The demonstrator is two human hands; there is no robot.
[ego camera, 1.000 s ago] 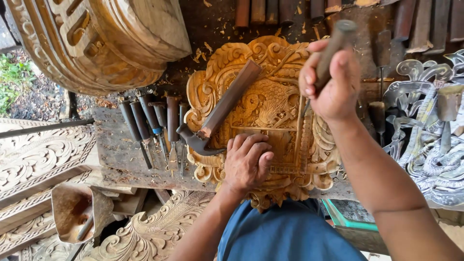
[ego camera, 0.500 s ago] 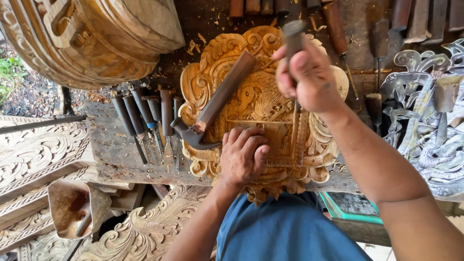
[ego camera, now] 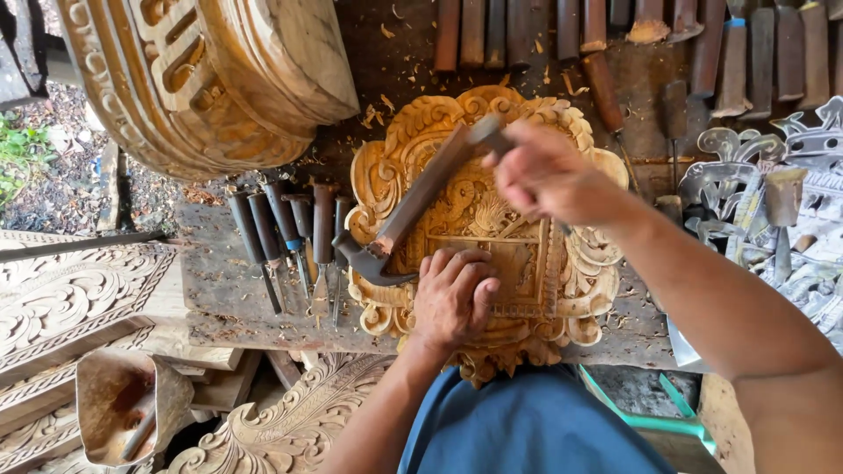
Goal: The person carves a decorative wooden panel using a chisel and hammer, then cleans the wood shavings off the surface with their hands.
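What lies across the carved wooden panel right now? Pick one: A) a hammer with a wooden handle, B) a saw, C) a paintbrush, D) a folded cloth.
A: a hammer lies slantwise on the carved panel, its dark metal head at the panel's left edge, just above the left hand pressed on the wood.

Right hand has dropped toward the carving.
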